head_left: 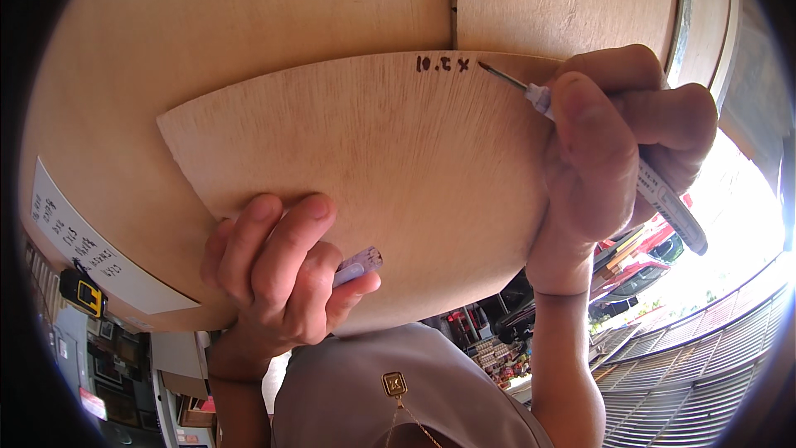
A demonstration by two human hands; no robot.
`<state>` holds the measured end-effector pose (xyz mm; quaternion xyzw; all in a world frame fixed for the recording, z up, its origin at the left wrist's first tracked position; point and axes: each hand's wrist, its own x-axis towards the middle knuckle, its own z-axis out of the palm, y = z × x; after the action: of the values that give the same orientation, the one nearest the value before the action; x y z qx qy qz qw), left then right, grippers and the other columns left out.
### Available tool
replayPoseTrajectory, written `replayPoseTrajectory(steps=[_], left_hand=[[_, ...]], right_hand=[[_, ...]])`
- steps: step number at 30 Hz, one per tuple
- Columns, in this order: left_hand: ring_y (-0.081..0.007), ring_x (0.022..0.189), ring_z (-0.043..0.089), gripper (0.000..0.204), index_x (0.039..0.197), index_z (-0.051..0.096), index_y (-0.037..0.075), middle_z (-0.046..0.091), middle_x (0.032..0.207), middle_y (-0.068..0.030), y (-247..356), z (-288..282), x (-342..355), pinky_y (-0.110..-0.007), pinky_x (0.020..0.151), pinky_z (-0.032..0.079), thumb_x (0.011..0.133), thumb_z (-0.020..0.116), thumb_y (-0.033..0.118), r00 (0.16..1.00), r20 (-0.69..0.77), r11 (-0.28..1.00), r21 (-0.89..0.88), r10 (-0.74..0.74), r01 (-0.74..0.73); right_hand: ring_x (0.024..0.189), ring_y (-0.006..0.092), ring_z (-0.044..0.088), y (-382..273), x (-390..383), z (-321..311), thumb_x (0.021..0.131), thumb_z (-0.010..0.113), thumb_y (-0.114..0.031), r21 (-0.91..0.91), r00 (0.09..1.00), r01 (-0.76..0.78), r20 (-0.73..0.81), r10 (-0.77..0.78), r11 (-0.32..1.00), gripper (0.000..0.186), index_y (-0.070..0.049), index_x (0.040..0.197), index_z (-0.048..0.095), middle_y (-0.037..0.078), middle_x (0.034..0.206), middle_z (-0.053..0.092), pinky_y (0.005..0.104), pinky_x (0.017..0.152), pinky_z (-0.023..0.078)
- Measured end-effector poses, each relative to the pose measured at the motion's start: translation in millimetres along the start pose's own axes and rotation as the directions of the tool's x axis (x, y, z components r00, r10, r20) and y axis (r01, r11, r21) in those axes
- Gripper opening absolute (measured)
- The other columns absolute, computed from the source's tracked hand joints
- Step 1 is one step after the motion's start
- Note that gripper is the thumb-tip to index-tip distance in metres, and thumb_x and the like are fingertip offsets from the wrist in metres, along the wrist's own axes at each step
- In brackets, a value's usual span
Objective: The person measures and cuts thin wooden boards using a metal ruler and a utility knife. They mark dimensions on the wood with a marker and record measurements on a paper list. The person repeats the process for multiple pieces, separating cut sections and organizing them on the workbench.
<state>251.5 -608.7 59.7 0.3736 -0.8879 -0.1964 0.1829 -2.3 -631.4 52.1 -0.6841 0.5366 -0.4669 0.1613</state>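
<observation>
A curved plywood piece (398, 149) lies on larger wooden boards, with dark handwritten marks near its upper edge. My right hand (609, 145) is closed around a slim white marker (667, 203), its fine tip just beside those marks; whether it touches the wood is unclear. My left hand (290, 274) rests on the lower left of the piece, fingers curled, with a pale purple marker cap (363, 262) held in them.
A larger board (249, 17) extends behind, with a seam near the middle. A white paper (99, 253) with writing and a yellow-black tape measure (83, 290) are at the left. Cluttered shelves appear lower left. A metal grille (696, 373) is at the lower right.
</observation>
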Motion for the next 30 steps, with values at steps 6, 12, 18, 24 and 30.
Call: replayPoseTrajectory(steps=[6, 12, 18, 24, 30], left_hand=[[-0.0298, 0.116, 0.052, 0.047, 0.071, 0.052, 0.011, 0.062, 0.118, -0.0062, -1, 1, -1, -0.040, 0.085, 0.042, 0.098, 0.050, 0.049, 1.000, -0.017, 1.000, 0.001, 0.001, -0.001], [-0.0304, 0.117, 0.052, 0.048, 0.070, 0.052, 0.011, 0.062, 0.119, -0.0065, 0, 0, -1, -0.040, 0.085, 0.043, 0.098, 0.049, 0.050, 1.000, -0.009, 1.000, 0.010, 0.006, -0.006], [-0.0306, 0.118, 0.052, 0.048, 0.071, 0.052, 0.010, 0.062, 0.119, -0.0068, 3, 2, 4, -0.040, 0.087, 0.042, 0.097, 0.050, 0.050, 1.000, -0.005, 1.000, 0.000, 0.014, -0.014], [-0.0310, 0.117, 0.051, 0.043, 0.075, 0.052, 0.010, 0.060, 0.119, -0.0091, 4, -7, 4, -0.043, 0.089, 0.042, 0.097, 0.051, 0.046, 0.997, 0.075, 1.000, -0.016, 0.005, -0.004], [-0.0271, 0.116, 0.054, 0.040, 0.072, 0.052, 0.014, 0.062, 0.121, -0.0056, 15, 7, 19, -0.043, 0.097, 0.040, 0.095, 0.055, 0.047, 0.999, 0.023, 1.000, 0.004, 0.028, -0.028]], right_hand=[[0.066, 0.0153, 0.051, -4, -2, 1, 0.084, 0.056, 0.009, -0.056, 0.999, 0.002, 0.050, 0.001, 0.998, 0.020, -0.005, 0.093, 0.066, 0.002, 0.085, 0.039, 0.0241, 0.054, 0.041], [0.066, 0.0140, 0.051, 1, -3, -6, 0.083, 0.056, 0.012, -0.041, 0.998, 0.023, 0.066, -0.021, 0.999, 0.022, -0.006, 0.094, 0.065, 0.001, 0.086, 0.039, 0.0234, 0.052, 0.041], [0.065, 0.0129, 0.050, 4, -3, -9, 0.084, 0.055, 0.014, -0.066, 0.999, 0.030, 0.032, -0.028, 0.997, 0.025, -0.007, 0.092, 0.066, 0.001, 0.085, 0.038, 0.0240, 0.051, 0.039], [0.065, 0.0122, 0.050, 4, 1, -2, 0.078, 0.059, 0.015, -0.076, 1.000, 0.015, 0.000, -0.015, 0.997, 0.026, -0.007, 0.091, 0.065, 0.002, 0.083, 0.038, 0.0224, 0.050, 0.036], [0.046, 0.0076, 0.032, -11, 12, -8, 0.075, 0.058, 0.008, 0.119, 0.777, -0.507, -0.366, 0.512, 0.854, 0.027, -0.009, 0.066, 0.039, 0.010, 0.060, 0.048, 0.0206, 0.045, 0.025]])
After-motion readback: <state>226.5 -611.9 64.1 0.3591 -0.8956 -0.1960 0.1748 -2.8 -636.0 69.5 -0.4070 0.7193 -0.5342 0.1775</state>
